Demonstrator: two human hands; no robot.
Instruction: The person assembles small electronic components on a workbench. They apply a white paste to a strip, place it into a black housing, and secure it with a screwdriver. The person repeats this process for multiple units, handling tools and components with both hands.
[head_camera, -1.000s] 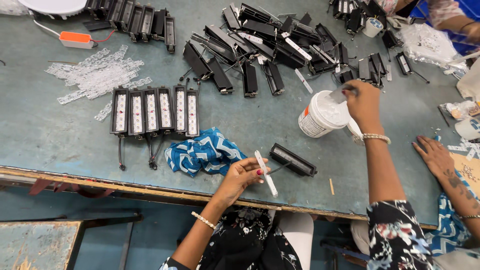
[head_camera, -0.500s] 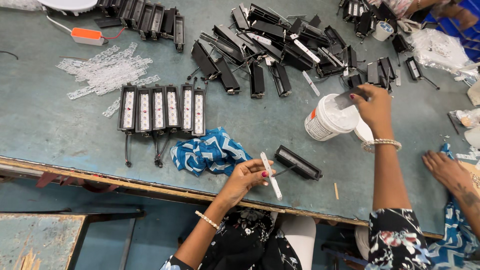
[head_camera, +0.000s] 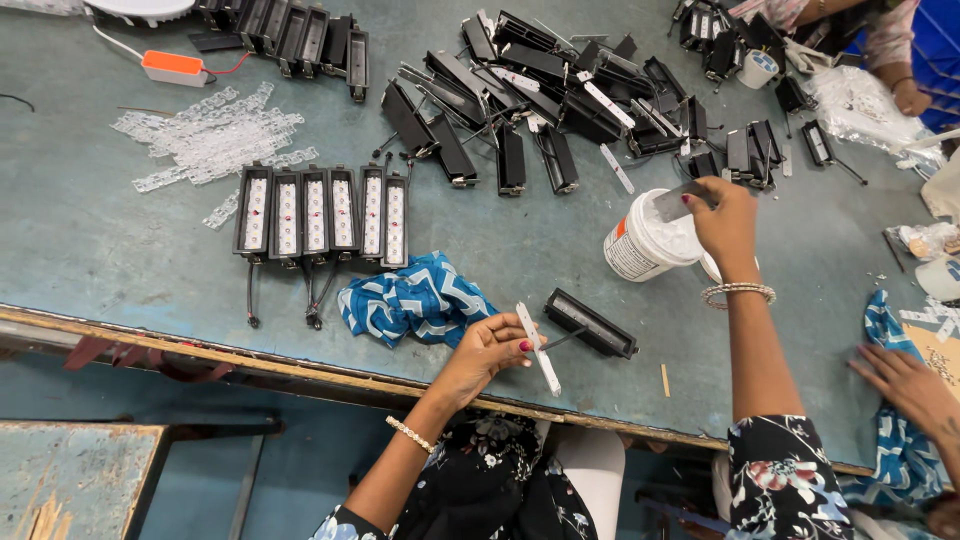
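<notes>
Fingers (head_camera: 505, 345) pinching flat white strip (head_camera: 538, 349), round white tub (head_camera: 645, 238)

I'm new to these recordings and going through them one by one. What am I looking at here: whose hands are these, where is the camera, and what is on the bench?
There is no machine here. One camera, worn on a person's head, looks down at their two bare hands over a worn teal workbench.

The left hand holds a narrow white strip near the bench's front edge. The right hand holds a small flat grey tool over an open white tub.

A black light housing lies between the hands, beside a blue patterned cloth. Further back stand a neat row of housings with white strips, a loose heap of black housings and clear plastic lenses.

The hand at the right edge belongs to another person.
</notes>
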